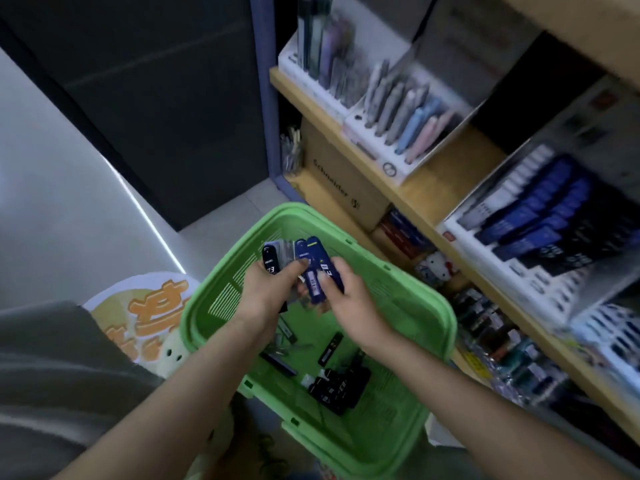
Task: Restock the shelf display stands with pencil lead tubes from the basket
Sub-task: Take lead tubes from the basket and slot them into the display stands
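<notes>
Above the green basket, my left hand grips a fanned bunch of lead tubes, black, clear and blue. My right hand pinches a blue lead tube next to that bunch, thumb on its front. Several black lead tubes lie loose on the basket floor. At the right, a white display stand on the wooden shelf holds rows of blue and black tubes.
A white stand with grey, blue and pink pens sits further along the shelf. A cardboard box is on the shelf below, beside packed stationery. A round orange-lettered floor sign lies left of the basket.
</notes>
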Motion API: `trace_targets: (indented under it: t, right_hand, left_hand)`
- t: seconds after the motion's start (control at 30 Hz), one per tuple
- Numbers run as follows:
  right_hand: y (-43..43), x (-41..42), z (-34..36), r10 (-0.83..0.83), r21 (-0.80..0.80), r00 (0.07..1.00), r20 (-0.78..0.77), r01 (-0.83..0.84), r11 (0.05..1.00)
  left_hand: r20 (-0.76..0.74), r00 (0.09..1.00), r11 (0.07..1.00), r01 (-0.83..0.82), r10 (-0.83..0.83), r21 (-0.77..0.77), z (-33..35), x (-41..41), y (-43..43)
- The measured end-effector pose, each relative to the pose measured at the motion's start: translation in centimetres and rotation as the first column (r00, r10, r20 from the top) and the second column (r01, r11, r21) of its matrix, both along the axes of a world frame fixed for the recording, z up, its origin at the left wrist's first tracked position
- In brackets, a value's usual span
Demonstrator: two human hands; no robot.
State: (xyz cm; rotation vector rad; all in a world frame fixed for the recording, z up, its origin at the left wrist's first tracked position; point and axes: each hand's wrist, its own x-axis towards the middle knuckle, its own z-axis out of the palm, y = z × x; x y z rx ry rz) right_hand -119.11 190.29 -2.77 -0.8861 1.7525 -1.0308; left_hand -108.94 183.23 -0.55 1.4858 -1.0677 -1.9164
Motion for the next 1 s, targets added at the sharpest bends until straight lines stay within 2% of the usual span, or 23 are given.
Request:
trace_targets:
  t: [0.17,0.3,0.4,0.6,0.7,0.87,0.93,1.0]
  right_hand:
    - [2.0,-2.1,6.2,0.030,-0.011,0.974,-0.224,-0.033,0.999]
    - [3.7,-4.1,12.0,-0.032,-0.089,0.940,-0.338,0.002,0.996]
    - [4.6,-5.3,16.6,-0.131,-0.183,0.930,-0.342,0.070,0.981]
    - [5.8,-6.6,25.5,-0.236,-0.314,0.879,-0.415,0.106,0.944]
    - [5.1,-7.8,28.9,-0.345,-0.396,0.806,-0.481,0.152,0.906]
    - [3.2,-10.4,33.5,-0.509,-0.474,0.603,-0.614,0.235,0.849]
    - [2.4,-11.4,34.6,-0.526,-0.482,0.498,-0.689,0.227,0.847]
    - [1.6,-12.4,35.2,-0.482,-0.426,0.418,-0.770,0.226,0.876]
  left_hand:
    - [-0.051,0.998,0.997,0.032,-0.036,-0.072,4.8,-1.3,0.5]
    - [-0.105,0.986,0.978,0.112,-0.132,-0.177,8.8,-3.0,0.5]
    - [-0.204,0.958,0.964,0.155,-0.200,-0.217,11.6,-4.1,0.4]
    - [-0.248,0.914,0.921,0.242,-0.322,-0.304,15.9,-5.6,-0.6]
    - [-0.286,0.891,0.909,0.255,-0.354,-0.330,17.5,-6.0,-1.3]
    - [-0.261,0.867,0.862,0.298,-0.424,-0.409,18.0,-6.6,-2.9]
    - [-0.243,0.861,0.847,0.321,-0.447,-0.423,17.7,-7.0,-3.5]
    - [-0.244,0.855,0.844,0.331,-0.458,-0.421,17.4,-7.3,-3.8]
